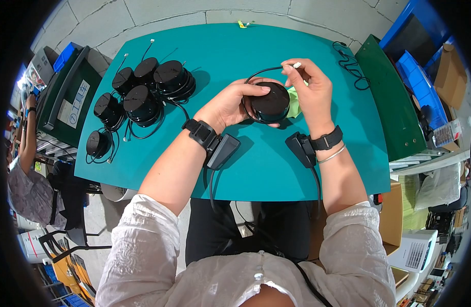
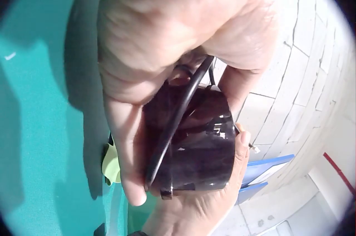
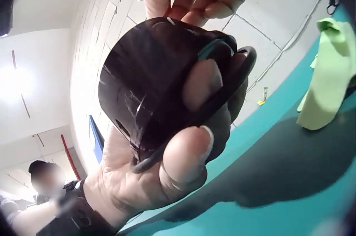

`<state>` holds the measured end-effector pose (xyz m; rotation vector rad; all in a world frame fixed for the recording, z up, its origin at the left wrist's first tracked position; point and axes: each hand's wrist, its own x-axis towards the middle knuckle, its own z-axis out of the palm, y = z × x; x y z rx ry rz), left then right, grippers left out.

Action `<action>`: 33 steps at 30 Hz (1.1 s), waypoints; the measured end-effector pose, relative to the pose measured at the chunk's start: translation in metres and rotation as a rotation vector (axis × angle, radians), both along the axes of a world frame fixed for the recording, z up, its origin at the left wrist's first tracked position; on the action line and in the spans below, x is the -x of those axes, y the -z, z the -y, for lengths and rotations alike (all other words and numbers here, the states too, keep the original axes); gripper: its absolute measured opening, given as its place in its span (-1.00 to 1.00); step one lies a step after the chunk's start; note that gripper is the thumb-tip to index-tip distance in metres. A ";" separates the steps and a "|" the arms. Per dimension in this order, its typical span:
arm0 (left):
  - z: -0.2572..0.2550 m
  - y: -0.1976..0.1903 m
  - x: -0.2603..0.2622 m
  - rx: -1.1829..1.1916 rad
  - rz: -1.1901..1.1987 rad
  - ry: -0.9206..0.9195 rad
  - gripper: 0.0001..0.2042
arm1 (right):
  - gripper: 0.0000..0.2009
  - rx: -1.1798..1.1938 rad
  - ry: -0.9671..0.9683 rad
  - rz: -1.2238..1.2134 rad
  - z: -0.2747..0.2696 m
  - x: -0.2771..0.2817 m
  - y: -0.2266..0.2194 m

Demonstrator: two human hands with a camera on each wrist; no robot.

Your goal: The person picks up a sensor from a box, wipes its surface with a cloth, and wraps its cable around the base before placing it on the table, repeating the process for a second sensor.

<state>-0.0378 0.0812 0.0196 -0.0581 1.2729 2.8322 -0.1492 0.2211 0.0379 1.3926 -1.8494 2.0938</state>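
Observation:
Above the teal table, the left hand (image 1: 229, 105) grips a round, glossy black device (image 1: 270, 102) with its black cable looped around it. The right hand (image 1: 313, 92) pinches the cable close to its white connector (image 1: 297, 65), up and to the right of the device. In the left wrist view the device (image 2: 200, 141) is held from the sides by the left hand (image 2: 178, 30), with the cable crossing it. The right wrist view shows the left fingers (image 3: 188, 150) around the device (image 3: 150, 74). A light green cloth (image 1: 293, 104) lies behind the device.
Several similar black devices (image 1: 139, 100) with cables stand at the table's left. A loose black cable (image 1: 354, 69) lies at the back right, and a small yellow scrap (image 1: 241, 24) at the back edge. Green cases (image 1: 386, 102) flank the table. Another person (image 1: 33, 189) is at the far left.

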 end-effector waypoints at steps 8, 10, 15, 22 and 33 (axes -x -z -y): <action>0.000 0.000 0.000 0.017 0.002 0.015 -0.62 | -0.93 -0.044 0.064 -0.059 0.000 0.000 0.000; 0.000 0.001 0.000 0.018 0.004 0.011 -0.62 | -0.92 -0.048 0.064 -0.057 0.000 -0.001 -0.001; -0.001 0.000 0.000 0.019 0.007 -0.003 -0.62 | -0.91 -0.065 0.079 -0.065 0.000 -0.002 -0.001; 0.000 0.000 0.000 0.013 0.006 0.003 -0.63 | -0.89 -0.086 0.098 -0.091 0.000 -0.002 -0.001; -0.001 0.001 0.001 0.033 0.004 0.007 -0.61 | -0.84 -0.122 0.125 -0.108 0.000 0.001 0.001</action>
